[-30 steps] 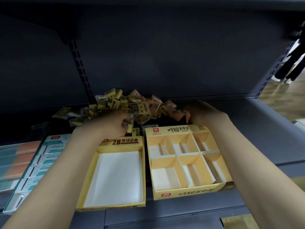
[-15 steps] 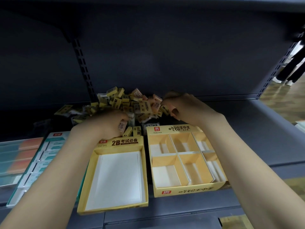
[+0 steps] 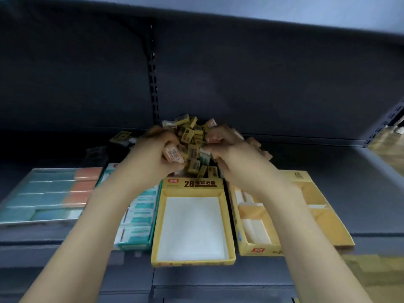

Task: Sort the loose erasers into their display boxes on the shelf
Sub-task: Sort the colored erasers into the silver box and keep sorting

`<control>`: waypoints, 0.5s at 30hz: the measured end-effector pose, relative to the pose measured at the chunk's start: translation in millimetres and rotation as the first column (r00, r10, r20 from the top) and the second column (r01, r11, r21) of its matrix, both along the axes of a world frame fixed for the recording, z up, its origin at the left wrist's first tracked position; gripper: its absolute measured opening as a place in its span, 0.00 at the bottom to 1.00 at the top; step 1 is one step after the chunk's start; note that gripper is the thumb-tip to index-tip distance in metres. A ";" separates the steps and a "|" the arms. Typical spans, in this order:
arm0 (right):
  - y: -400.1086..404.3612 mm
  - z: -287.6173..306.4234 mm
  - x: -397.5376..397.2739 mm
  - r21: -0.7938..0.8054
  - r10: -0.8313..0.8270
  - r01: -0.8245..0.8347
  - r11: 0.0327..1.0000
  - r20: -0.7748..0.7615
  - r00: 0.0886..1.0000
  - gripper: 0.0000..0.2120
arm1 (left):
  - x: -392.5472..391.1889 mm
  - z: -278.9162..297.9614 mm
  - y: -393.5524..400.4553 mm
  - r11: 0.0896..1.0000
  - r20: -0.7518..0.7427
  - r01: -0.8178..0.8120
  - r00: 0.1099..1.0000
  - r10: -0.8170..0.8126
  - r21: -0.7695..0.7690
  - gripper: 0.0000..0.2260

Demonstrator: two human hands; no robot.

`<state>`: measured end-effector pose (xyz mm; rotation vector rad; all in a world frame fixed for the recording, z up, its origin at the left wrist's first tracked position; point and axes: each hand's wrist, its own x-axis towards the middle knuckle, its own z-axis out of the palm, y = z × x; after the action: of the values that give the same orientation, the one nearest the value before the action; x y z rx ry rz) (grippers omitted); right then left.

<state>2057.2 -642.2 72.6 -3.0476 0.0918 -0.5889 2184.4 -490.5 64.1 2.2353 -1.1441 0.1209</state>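
A heap of loose erasers, yellow and orange wrapped, lies at the back of the dark shelf. My left hand grips a few erasers at the heap's left side. My right hand has its fingers curled into the heap's right side, around some erasers. In front of the heap stands an empty yellow 2B display box with a white floor. To its right, partly under my right forearm, stands a yellow box with several divided compartments. The picture is blurred by motion.
Left of the yellow box stands a green-and-white box of erasers, and further left a tray of teal and orange blocks. A slotted upright runs up the shelf's back wall. Wooden floor shows at far right.
Both hands have closed in on the heap from either side and now meet over its front. The camera view has swung left, so the boxes sit further right.
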 end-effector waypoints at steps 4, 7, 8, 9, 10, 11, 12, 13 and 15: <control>31.2 -10.1 18.0 0.160 0.084 -0.094 0.983 0.070 0.994 0.12 | 4.3 -0.7 38.0 0.987 -0.144 -0.006 0.989 -0.018 -0.161 0.17; 58.4 -14.7 33.7 0.254 0.054 -0.065 0.965 0.051 0.997 0.11 | 12.3 -5.2 67.4 0.968 -0.246 -0.038 0.969 -0.025 -0.247 0.15; 67.9 -15.3 38.4 0.294 0.044 -0.056 0.954 0.046 0.998 0.13 | 16.6 -6.7 77.7 0.964 -0.244 -0.054 0.970 -0.012 -0.260 0.15; 77.3 -16.3 43.3 0.332 0.041 -0.053 0.942 0.043 0.998 0.15 | 21.4 -7.9 87.8 0.961 -0.232 -0.064 0.973 0.000 -0.270 0.15; 86.9 -17.1 48.3 0.362 0.039 -0.053 0.931 0.044 0.998 0.18 | 26.1 -8.9 97.7 0.959 -0.229 -0.072 0.973 0.008 -0.275 0.15; 96.1 -18.3 53.6 0.383 0.034 -0.050 0.922 0.048 0.998 0.20 | 30.6 -9.7 107.3 0.958 -0.241 -0.077 0.971 0.009 -0.276 0.15; 104.1 -20.1 59.3 0.398 0.025 -0.043 0.916 0.050 0.998 0.23 | 35.2 -10.4 116.6 0.958 -0.262 -0.079 0.965 0.005 -0.274 0.14; 111.7 -21.5 64.2 0.409 0.016 -0.031 0.912 0.041 0.999 0.24 | 40.0 -11.6 125.5 0.960 -0.280 -0.081 0.960 0.003 -0.269 0.13; 124.6 -24.9 73.9 0.403 0.001 -0.004 0.915 0.008 1.000 0.22 | 50.2 -14.1 141.9 0.956 -0.285 -0.074 0.959 -0.010 -0.282 0.14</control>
<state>2131.1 -517.6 47.7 -2.6434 0.1844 -0.5061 2234.6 -348.6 50.0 1.9361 -0.8727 -0.0186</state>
